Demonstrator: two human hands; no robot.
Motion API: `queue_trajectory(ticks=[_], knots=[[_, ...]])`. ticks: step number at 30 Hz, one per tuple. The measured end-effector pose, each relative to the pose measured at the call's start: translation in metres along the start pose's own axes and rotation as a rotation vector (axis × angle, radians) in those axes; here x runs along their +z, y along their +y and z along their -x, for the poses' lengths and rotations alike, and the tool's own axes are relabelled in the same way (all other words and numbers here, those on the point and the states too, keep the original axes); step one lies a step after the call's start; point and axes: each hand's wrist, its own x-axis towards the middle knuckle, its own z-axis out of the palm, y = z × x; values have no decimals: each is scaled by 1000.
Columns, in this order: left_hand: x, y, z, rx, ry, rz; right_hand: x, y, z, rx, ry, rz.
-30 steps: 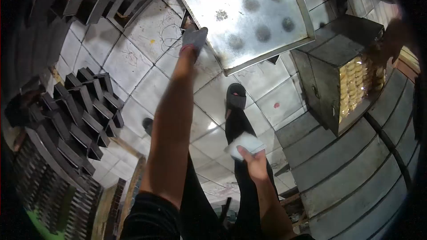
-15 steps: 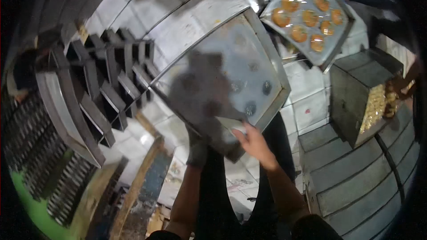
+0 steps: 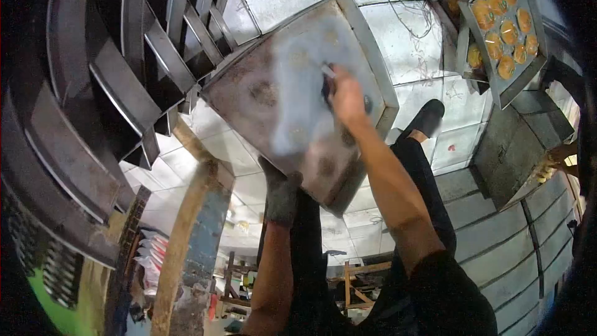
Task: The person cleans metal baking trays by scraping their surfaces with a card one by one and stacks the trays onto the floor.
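Note:
A square metal tray [image 3: 249, 90] with dark round marks is tilted in front of my legs. My left hand [image 3: 283, 196], in a grey glove, grips the tray's lower left edge. Over the tray's surface is my right hand [image 3: 345, 96], bare, its fingers closed on a scraper whose pale edge shows near the fingertips; most of it is hidden by the hand. Dark smudges lie under and beside that hand.
Stacked dark trays [image 3: 168, 50] fill the left side. At the upper right, a tray [image 3: 527, 73] holds several round orange-topped buns. A metal box [image 3: 513, 149] stands at the right, beside grey lidded rows [image 3: 497, 249]. A wooden beam [image 3: 180, 242] runs at the lower left.
The bare tray came from beyond my feet to my lap, held by my gloved left hand. My right hand moved up across its surface. The view has shifted left.

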Motion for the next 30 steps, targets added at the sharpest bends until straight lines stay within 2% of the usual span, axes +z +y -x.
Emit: queue_trajectory(ticks=[1, 2, 6, 8, 9, 10, 12, 13, 15, 16, 17, 18, 20, 22, 24, 25, 27, 28, 29, 30], knots=[[-1, -1, -3, -21, 30, 30, 7, 4, -2, 3, 2, 10], [-3, -1, -4, -31, 24, 36, 17, 11, 2, -26, -85, 23], [-10, -15, -24, 64, 3, 176, 34, -28, 100, -252, -172, 203], [-4, -11, -15, 9, 80, 425, 48, -3, 107, -526, 90, 125], [-7, -10, -15, 8, 73, 422, 30, 5, 79, -418, 73, 115], [-12, -10, -16, -100, 146, 373, 5, 20, 37, -309, 52, 102], [-10, -8, -17, -207, 221, 330, 11, 100, -30, -15, 276, 67], [-7, -3, -14, -138, 172, 283, -2, 118, -55, 104, 233, 100], [-5, -2, -11, -69, 129, 225, -7, 126, -55, 109, 164, 93], [-2, -3, -11, -10, 141, 181, -2, 124, -55, 105, 93, 83], [-3, -6, -12, 56, 161, 141, -30, 22, -20, 126, -61, -185], [-6, -6, -15, 47, 156, 65, 4, 17, 5, -241, -105, -103], [-1, 7, -16, 50, 101, -25, 15, -72, 57, -451, -78, 175], [-5, 5, -9, -33, 101, 13, 12, -99, 47, -381, -65, 188], [-4, 10, -5, 7, 98, -61, 16, -78, -20, -267, 12, 13], [-1, 14, -6, 47, 78, -138, 15, -81, -15, -274, 19, 16], [8, 24, -7, 39, 49, -9, 16, -90, 4, -435, -56, -69], [8, 23, -6, 23, 48, 10, 31, -85, 7, -531, 5, -137], [4, 17, -9, 19, 66, -4, 28, -70, -3, -524, 7, -129], [1, 11, -11, 16, 84, -19, 19, -49, -30, -455, 91, 6]])
